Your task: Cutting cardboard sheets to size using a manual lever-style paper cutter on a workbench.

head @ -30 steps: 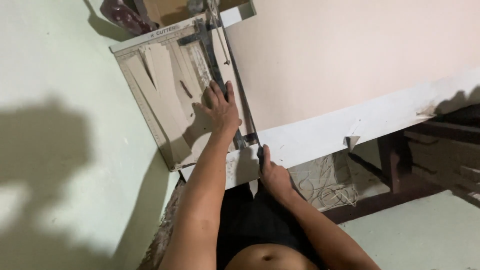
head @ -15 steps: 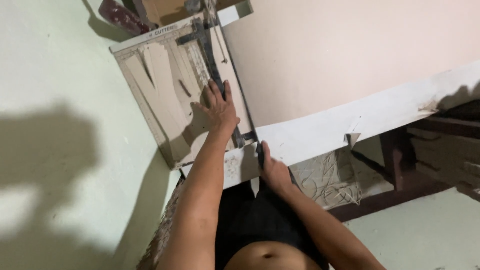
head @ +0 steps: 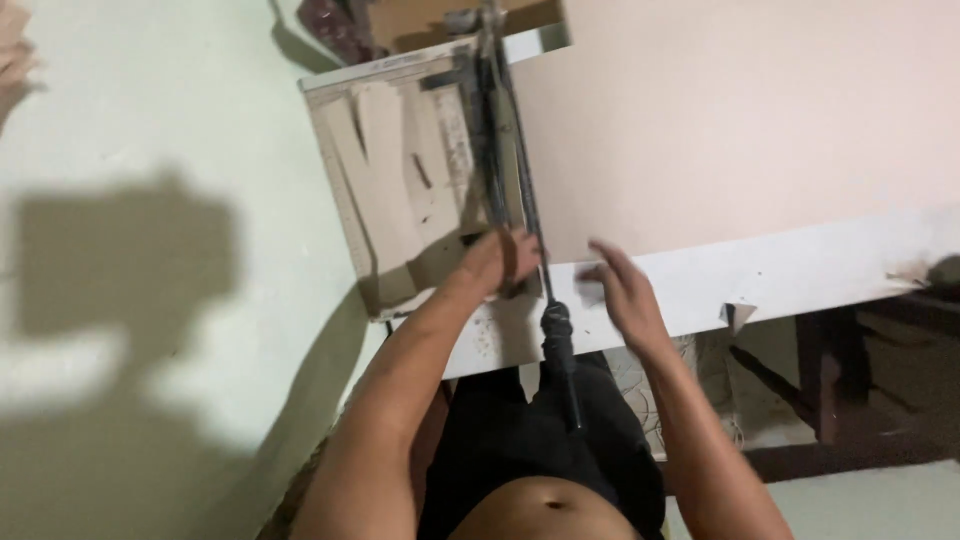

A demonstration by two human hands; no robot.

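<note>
We see a lever-type paper cutter (head: 420, 170) lying on a white worktop (head: 800, 275), its worn baseboard at the worktop's left end. The dark cutting arm (head: 510, 170) runs along the baseboard's right edge, and its black handle (head: 558, 345) juts past the worktop's near edge, over our dark shorts (head: 520, 440). A large pale pink sheet (head: 740, 110) lies to the right of the arm and covers most of the worktop. Torn strips of tan paper (head: 385, 160) lie on the baseboard. Our left hand (head: 500, 262) rests closed on the near end of the baseboard, just beside the arm; whether it grips anything we cannot tell. Our right hand (head: 618, 290) is blurred, its fingers spread open, held over the near edge of the pink sheet with nothing in it. A dark wooden frame (head: 830, 390) shows beneath the worktop at right.
</note>
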